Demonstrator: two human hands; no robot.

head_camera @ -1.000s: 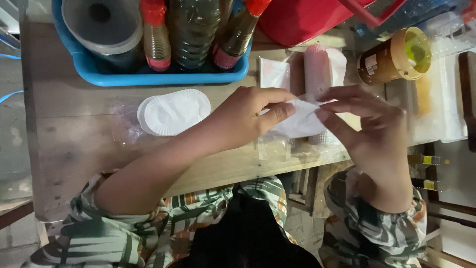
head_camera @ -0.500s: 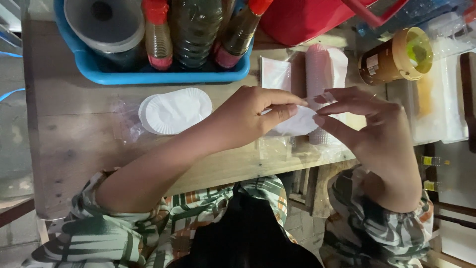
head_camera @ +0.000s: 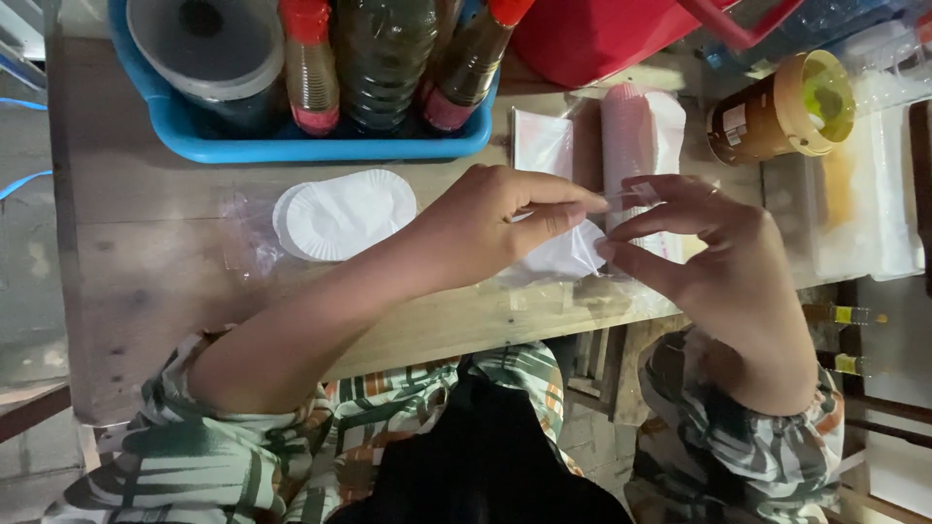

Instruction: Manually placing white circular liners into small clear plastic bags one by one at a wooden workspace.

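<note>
Since half a second back: hands barely shifted, left thumb now pressed flatter along the clear bag [head_camera: 568,254]. Left hand [head_camera: 485,228] pinching that bag's upper edge between thumb and forefinger; right hand [head_camera: 714,257] pinching the same edge from the other side, fingertips nearly meeting. Bag held just above the worktop [head_camera: 146,262], near its front edge, right of middle; contents not clear.

Behind the fingers: pink stack of cups [head_camera: 626,136] in a plastic sleeve, lying on its side. Left of the hands: white paper plates [head_camera: 340,213] inside a thin clear wrap. Along the back edge: blue basket [head_camera: 291,146] holding three red-capped bottles [head_camera: 311,68] of dark liquid plus a grey roll [head_camera: 204,39]. Near the right back corner: brown jar [head_camera: 777,112], yellow lid, on its side.
</note>
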